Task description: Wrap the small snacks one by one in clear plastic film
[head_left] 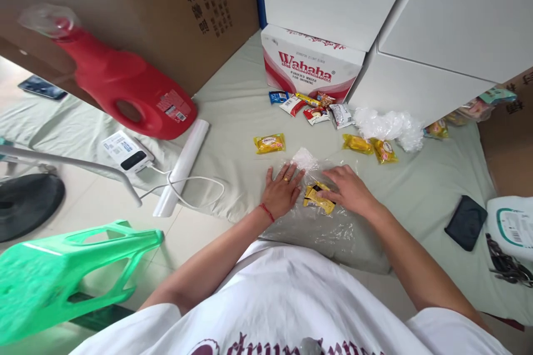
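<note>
Lying between both hands, the yellow snack packet (318,198) sits inside the clear plastic bag (320,222), long axis slanting right. The right hand (348,191) touches it with loosely curled fingers; the left hand (283,191) presses flat, fingers spread, just beside.

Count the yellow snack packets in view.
4. One lies alone left of the hands, two by the crumpled plastic, one in the clear bag under both hands. More may be hidden.

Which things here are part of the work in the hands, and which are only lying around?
In hand:
left hand
right hand
clear plastic bag
yellow snack packet

Lying about:
red detergent bottle
power bank
Wahaha box
black wallet
green stool
</note>
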The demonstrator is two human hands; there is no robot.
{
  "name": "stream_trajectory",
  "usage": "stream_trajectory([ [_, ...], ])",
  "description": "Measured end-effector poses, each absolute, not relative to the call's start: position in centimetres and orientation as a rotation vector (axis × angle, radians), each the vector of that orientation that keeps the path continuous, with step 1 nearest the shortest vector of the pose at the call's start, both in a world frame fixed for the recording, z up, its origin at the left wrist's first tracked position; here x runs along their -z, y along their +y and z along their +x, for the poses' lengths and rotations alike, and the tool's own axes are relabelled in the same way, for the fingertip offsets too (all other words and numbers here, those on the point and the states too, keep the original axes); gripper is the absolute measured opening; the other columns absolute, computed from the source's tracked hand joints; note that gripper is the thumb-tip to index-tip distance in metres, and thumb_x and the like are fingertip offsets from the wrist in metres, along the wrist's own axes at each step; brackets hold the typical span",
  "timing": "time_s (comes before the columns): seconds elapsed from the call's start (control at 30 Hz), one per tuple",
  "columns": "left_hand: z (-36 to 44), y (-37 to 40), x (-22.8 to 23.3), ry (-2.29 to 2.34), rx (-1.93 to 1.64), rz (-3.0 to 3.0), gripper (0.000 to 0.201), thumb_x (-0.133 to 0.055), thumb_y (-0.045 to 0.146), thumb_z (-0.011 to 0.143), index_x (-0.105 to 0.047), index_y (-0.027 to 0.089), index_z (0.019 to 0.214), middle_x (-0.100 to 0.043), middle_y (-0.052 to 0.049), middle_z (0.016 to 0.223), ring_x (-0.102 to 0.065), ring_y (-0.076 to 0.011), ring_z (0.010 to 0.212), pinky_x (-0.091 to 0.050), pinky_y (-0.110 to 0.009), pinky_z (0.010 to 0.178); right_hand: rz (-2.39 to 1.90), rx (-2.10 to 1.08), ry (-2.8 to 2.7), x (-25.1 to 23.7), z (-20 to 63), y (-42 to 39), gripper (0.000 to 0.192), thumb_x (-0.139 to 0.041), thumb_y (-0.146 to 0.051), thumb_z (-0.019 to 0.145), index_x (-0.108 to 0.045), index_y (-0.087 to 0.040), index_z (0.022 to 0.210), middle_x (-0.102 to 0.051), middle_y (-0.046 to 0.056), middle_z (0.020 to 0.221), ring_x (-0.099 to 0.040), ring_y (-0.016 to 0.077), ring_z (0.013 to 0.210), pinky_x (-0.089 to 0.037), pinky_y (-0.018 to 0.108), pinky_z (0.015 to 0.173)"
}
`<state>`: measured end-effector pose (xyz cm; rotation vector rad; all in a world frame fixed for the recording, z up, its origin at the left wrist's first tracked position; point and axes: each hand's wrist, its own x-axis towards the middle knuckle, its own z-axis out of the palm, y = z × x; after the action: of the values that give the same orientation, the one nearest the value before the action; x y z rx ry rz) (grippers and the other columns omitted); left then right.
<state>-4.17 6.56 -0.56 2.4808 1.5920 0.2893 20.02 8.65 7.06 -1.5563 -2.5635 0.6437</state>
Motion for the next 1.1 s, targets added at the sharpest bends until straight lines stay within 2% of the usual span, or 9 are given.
stream_trajectory([
  [0.07,-4.1,6.5,0.6,1.589,-0.301,2.477,0.054,-0.033,0.039,0.108,-0.04,0.03,0.161,-0.036,-0.01,0.169,-0.033,-0.0301,0.156,-0.013,-0.069,0.125,-1.609,-0.606,-2.629,-7.3,19.8,7.3,0.073,-0.077,-0.06,0.083,-0.061,-0.017,0.141,-0.064,0.016,0.135,-0.053,0.0367,0.12,-0.047,0.048,0.1],
  [0.13,-4.1,6.5,0.6,1.59,-0.315,2.478,0.054,-0.033,0.039,0.108,-0.04,0.029,0.161,-0.036,-0.01,0.169,-0.033,-0.0303,0.156,-0.013,-0.069,0.125,-1.669,-0.561,-2.682,-7.4,19.2,6.0,0.069,-0.082,-0.046,0.082,-0.059,-0.018,0.14,-0.065,0.016,0.133,-0.053,0.0376,0.12,-0.048,0.048,0.096],
  [0.23,-4.1,6.4,0.4,1.591,-0.334,2.484,0.054,-0.034,0.039,0.107,-0.041,0.029,0.16,-0.038,-0.01,0.168,-0.034,-0.0307,0.156,-0.014,-0.068,0.125,-1.613,-0.491,-2.739,-6.9,18.1,5.0,0.06,-0.075,-0.023,0.086,-0.056,-0.02,0.143,-0.066,0.015,0.131,-0.054,0.0357,0.122,-0.046,0.048,0.098],
  [0.3,-4.1,6.4,0.3,1.593,-0.341,2.486,0.054,-0.034,0.039,0.107,-0.042,0.03,0.16,-0.038,-0.01,0.167,-0.035,-0.0305,0.156,-0.015,-0.067,0.126,-1.532,-0.481,-2.773,-6.4,17.7,5.0,0.062,-0.072,-0.019,0.086,-0.054,-0.021,0.145,-0.065,0.015,0.133,-0.053,0.0349,0.124,-0.043,0.049,0.102],
  [0.47,-4.2,6.4,0.1,1.608,-0.348,2.463,0.053,-0.028,0.036,0.109,-0.041,0.03,0.16,-0.036,-0.009,0.169,-0.035,-0.0276,0.156,-0.015,-0.064,0.126,-1.55,-0.535,-2.69,-6.5,18.9,5.4,0.061,-0.07,-0.021,0.086,-0.053,-0.018,0.145,-0.065,0.014,0.129,-0.056,0.0339,0.118,-0.043,0.046,0.101],
  [0.73,-4.3,6.9,0.3,1.593,-0.393,2.374,0.054,-0.029,0.034,0.108,-0.041,0.026,0.16,-0.034,-0.012,0.17,-0.037,-0.0291,0.155,-0.019,-0.064,0.126,-1.545,-0.53,-2.623,-5.5,16.9,5.5,0.061,-0.069,-0.025,0.088,-0.052,-0.018,0.147,-0.064,0.015,0.13,-0.055,0.0337,0.118,-0.043,0.048,0.103],
  [0.9,-7.3,6.2,-1.1,1.653,-0.757,2.262,0.049,-0.039,0.032,0.105,-0.05,0.017,0.151,-0.04,-0.018,0.165,-0.028,-0.0327,0.158,-0.03,-0.059,0.124,-1.532,-0.531,-2.548,-5.4,16.6,5.4,0.076,-0.075,-0.033,0.087,-0.043,-0.021,0.155,-0.054,0.017,0.147,-0.049,0.0376,0.132,-0.04,0.055,0.111],
  [1.0,-10.1,3.5,-2.2,1.364,-0.992,2.396,0.038,-0.051,0.032,0.101,-0.058,0.02,0.136,-0.057,-0.018,0.149,-0.04,-0.0328,0.152,-0.037,-0.059,0.122,-1.417,-0.55,-2.414,-6.8,19.4,2.9,0.054,-0.065,-0.037,0.096,-0.051,-0.026,0.147,-0.059,0.014,0.139,-0.054,0.0339,0.127,-0.046,0.053,0.107],
  [1.1,-12.7,0.5,-2.2,0.834,-0.809,2.537,0.03,-0.061,0.04,0.098,-0.063,0.023,0.122,-0.064,-0.015,0.137,-0.051,-0.0319,0.144,-0.047,-0.055,0.116,-1.296,-0.676,-2.454,-6.8,22.3,-1.3,0.028,-0.059,-0.039,0.1,-0.066,-0.029,0.126,-0.068,0.01,0.115,-0.062,0.0299,0.107,-0.054,0.049,0.093],
])
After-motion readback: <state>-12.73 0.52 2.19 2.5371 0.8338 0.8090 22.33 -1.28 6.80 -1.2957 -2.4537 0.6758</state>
